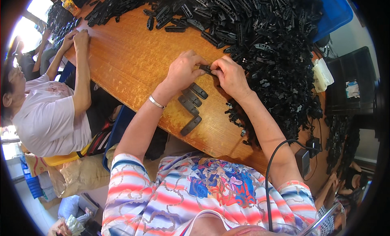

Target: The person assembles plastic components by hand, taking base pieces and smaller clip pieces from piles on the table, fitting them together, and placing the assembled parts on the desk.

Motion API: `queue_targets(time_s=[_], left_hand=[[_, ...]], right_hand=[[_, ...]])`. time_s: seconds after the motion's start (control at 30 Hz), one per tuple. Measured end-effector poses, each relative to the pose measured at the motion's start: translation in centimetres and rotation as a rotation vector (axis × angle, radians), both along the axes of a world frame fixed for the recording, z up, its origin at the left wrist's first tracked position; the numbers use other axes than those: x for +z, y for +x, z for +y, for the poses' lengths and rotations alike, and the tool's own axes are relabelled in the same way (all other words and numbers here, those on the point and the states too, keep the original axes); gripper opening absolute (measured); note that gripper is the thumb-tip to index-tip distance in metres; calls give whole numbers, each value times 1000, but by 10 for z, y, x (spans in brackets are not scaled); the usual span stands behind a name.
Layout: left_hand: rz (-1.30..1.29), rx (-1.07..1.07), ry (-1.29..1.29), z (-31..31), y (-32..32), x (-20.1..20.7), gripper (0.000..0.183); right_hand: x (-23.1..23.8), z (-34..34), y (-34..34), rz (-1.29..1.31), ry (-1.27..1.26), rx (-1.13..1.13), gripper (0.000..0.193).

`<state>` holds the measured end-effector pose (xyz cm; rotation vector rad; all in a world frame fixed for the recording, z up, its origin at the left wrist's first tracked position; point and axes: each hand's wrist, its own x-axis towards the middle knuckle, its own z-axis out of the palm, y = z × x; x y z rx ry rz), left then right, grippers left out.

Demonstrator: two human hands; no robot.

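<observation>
A small black plastic part (206,69) is pinched between my two hands above the wooden table (130,53). My left hand (185,71) grips its left end between thumb and fingers. At its other end, my right hand (230,76) has its fingertips closed, partly covering the part. Whether a second, smaller piece is in those fingertips I cannot make out. Just below my left hand lie several black oblong parts (191,101) in a loose row, with one (191,125) set apart nearer the table's front edge.
A large heap of black oblong parts (227,16) covers the far side. Small black clips (280,89) pile up to the right. A blue bin (335,12) stands at the far right, near a white packet (322,75). A black cable (268,175) crosses my right side. Leftward, a co-worker (53,110) sits.
</observation>
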<state>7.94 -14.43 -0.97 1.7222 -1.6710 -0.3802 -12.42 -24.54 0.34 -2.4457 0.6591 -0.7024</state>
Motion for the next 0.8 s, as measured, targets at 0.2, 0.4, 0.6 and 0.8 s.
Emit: queue_targets(time_s=[0.2, 0.4, 0.6, 0.8], left_hand=[[-7, 13, -4, 1, -3, 1, 27], [32, 32, 7, 5, -2, 0, 28], [34, 26, -34, 5, -4, -3, 28], [51, 49, -25, 7, -5, -1, 27]], right_hand=[[0, -10, -6, 30, 43, 64, 14], [10, -7, -10, -1, 551, -60, 13], [-1, 0, -17, -29, 397, -124, 14], [9, 11, -8, -22, 247, -104, 19]])
